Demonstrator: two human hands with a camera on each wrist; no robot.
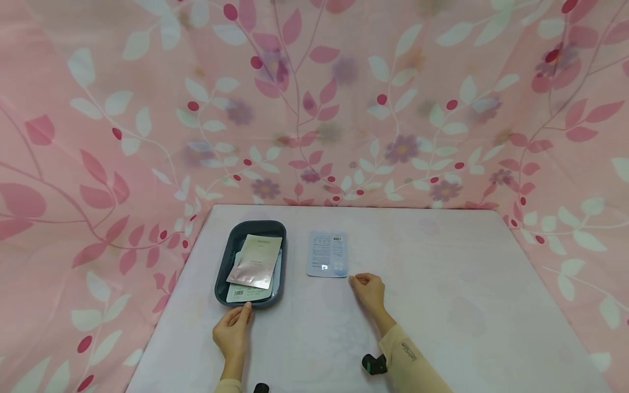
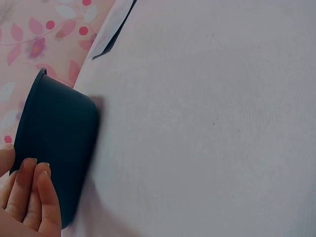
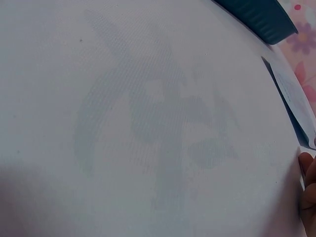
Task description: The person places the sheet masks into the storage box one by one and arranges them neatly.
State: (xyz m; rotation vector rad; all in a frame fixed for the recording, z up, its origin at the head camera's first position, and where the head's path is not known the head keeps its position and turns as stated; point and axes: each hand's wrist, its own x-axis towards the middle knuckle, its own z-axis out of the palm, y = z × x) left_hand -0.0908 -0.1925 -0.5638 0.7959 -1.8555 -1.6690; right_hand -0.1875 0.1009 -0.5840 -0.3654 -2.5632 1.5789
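Note:
At the near end of a dark teal tray [image 1: 220, 273], my left hand [image 1: 232, 333] grips the rim. In the left wrist view, its thumb is by the rim and the fingers [image 2: 48, 197] lie against the outer wall. Inside the tray lie a pale gold, shiny packet [image 1: 255, 259] and pale green packets partly hidden under it. To the right, a flat light-blue packet [image 1: 326, 254] with printed text and a barcode lies on the table. My right hand [image 1: 371, 292] pinches at its near right corner, mostly out of frame in the right wrist view.
A white cloth covers the table [image 1: 442, 284]. Pink floral fabric [image 1: 314, 109] hangs behind and beside it. A small black object [image 1: 374, 364] shows by the right cuff, another [image 1: 261, 388] near the bottom edge.

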